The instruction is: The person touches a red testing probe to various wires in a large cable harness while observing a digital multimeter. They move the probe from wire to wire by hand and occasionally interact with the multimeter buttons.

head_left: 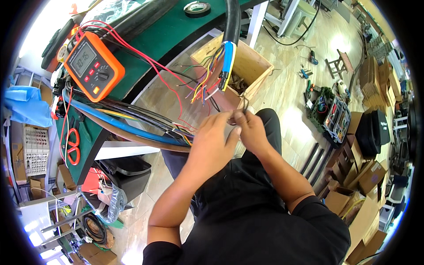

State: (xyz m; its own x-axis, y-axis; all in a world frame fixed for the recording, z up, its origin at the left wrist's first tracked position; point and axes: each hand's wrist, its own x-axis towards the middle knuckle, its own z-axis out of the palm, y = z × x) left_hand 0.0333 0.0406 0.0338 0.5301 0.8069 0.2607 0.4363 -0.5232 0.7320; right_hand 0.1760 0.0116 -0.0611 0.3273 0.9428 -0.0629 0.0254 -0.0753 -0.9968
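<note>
In front of my lap my two hands meet at a thin dark wire (245, 102). My right hand (252, 131) pinches it between thumb and fingers, and a bent loop sticks up above the fingertips. My left hand (213, 143) is closed beside it, fingertips at the same wire; the exact grip is hidden. Just beyond hangs a thick black cable (232, 20) with blue tape (228, 56) round its end and many coloured wires (206, 81) fanning out. By my left wrist lies a second cable bundle with a blue cable (132, 129). Thin red leads (164, 79) run from an orange multimeter (94, 66).
The multimeter rests on a green table (161, 26) with black tape (197, 9) and red-handled scissors (73, 145). A wooden box (254, 66) stands below the cable end. On the floor at right are an open tool case (329, 115), a small stool (339, 64) and cardboard boxes (373, 84).
</note>
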